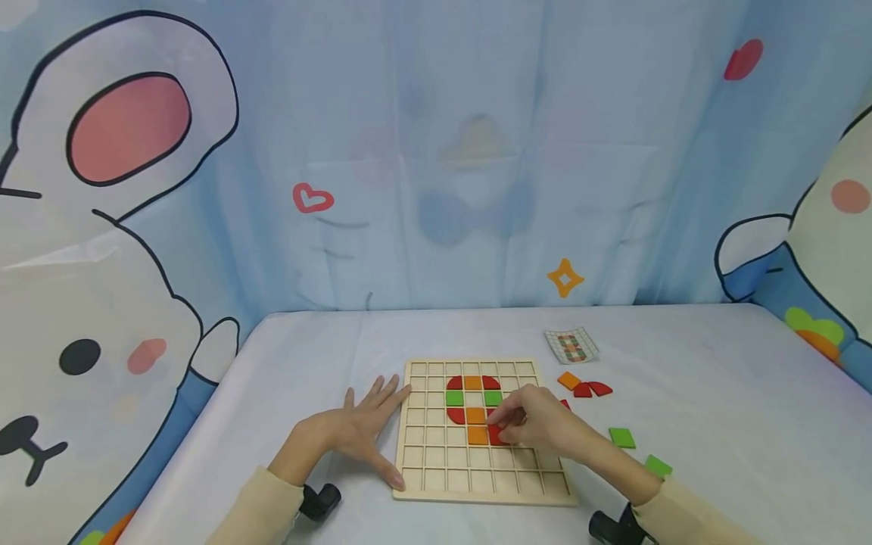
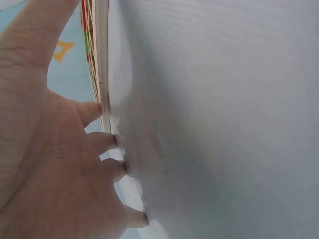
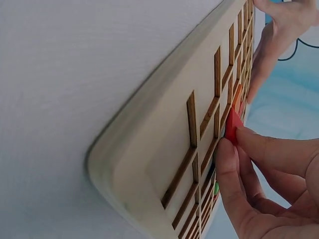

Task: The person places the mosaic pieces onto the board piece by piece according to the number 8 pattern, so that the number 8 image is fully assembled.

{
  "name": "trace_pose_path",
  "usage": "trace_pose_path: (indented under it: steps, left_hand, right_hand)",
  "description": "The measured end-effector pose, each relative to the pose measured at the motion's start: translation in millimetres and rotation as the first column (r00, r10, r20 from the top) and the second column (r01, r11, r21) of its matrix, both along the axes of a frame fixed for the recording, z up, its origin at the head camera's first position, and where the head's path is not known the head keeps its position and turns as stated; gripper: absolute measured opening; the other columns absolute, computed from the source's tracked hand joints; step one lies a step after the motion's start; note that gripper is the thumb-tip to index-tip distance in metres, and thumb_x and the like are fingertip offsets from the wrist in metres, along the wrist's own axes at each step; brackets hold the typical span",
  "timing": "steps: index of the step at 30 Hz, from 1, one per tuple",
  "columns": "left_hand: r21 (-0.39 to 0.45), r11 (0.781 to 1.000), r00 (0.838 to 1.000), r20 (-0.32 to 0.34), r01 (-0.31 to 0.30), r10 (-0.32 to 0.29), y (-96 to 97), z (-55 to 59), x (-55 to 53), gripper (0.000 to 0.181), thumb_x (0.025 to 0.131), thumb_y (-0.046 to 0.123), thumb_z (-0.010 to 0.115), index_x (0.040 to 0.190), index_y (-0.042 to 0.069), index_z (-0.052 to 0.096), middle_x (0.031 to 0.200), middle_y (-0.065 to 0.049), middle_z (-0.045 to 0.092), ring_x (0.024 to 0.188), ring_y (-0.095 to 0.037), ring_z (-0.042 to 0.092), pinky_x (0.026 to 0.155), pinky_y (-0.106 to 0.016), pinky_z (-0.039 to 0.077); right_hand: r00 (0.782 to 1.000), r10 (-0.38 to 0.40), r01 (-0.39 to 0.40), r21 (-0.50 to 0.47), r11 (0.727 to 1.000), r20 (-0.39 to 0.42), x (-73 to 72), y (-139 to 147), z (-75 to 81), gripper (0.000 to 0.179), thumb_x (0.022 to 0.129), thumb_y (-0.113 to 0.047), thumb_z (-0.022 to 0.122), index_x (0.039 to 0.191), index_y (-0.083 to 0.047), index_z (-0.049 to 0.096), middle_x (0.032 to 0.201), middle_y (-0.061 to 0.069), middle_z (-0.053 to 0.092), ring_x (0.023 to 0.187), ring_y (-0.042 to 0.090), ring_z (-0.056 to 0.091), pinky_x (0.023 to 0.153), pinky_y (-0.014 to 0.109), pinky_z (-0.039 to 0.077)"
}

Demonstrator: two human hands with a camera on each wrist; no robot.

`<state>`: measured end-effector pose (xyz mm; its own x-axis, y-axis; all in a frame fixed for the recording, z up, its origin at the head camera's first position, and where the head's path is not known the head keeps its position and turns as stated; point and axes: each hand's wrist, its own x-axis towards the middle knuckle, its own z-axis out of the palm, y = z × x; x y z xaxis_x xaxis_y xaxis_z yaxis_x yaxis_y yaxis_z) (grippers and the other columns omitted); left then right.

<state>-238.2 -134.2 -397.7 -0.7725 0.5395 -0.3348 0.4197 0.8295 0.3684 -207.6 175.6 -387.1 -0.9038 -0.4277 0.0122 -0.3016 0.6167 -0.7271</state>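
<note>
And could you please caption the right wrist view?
The right hand pinches a red piece at the gridded wooden board.

It looks like a small curtained-off recording corner built around a white-clothed table (image 1: 327, 341); whether it stands in a home, lab or office cannot be told. Behind the table and along both its sides hangs a pale blue curtain (image 1: 477, 68), printed nursery-fashion: a big white cartoon animal (image 1: 88, 295) left of the table, another cartoon animal (image 1: 834, 227) to its right, while black wrist cameras (image 1: 330, 497) over the table point to filming
</note>
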Motion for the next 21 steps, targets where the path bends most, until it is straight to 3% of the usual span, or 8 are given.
trace_pose_path:
  steps: [7,13,21]
  left_hand:
    - [0.007,1.000,1.000,-0.004,0.013,-0.013,1.4,0.5,-0.2,0.135,0.073,0.055,0.093,0.169,0.014,0.008,0.176,-0.015,-0.003,0.161,-0.035,-0.006,0.121,-0.072,-0.001]
    - [0.002,1.000,1.000,-0.009,0.007,-0.007,1.8,0.2,0.9,0.134,0.073,0.055,0.093,0.169,0.014,0.009,0.176,-0.015,-0.001,0.161,-0.035,-0.005,0.121,-0.073,0.000]
    - [-0.018,1.000,1.000,-0.016,-0.003,0.003,2.1,-0.2,0.7,0.134,0.073,0.056,0.093,0.169,0.014,0.009,0.176,-0.014,0.000,0.162,-0.034,-0.004,0.122,-0.072,0.001]
  right_hand:
    - [0.997,-0.063,0.065,0.072,0.995,-0.039,3.5,-6.4,0.7,0.016,0.082,0.010,0.083,0.093,-0.002,0.082,0.088,0.000,0.072,0.072,0.011,0.060,0.067,0.024,0.058]
    - [0.995,-0.056,0.064,0.100,0.993,-0.077,5.1,-9.1,-4.2,0.017,0.078,0.006,0.088,0.090,-0.004,0.082,0.085,-0.003,0.069,0.072,0.010,0.060,0.065,0.021,0.056]
    - [0.993,-0.110,0.115,0.103,0.988,-0.049,7.4,-15.6,-3.8,0.020,0.076,0.007,0.089,0.092,-0.004,0.082,0.085,-0.003,0.069,0.073,0.011,0.059,0.066,0.022,0.056]
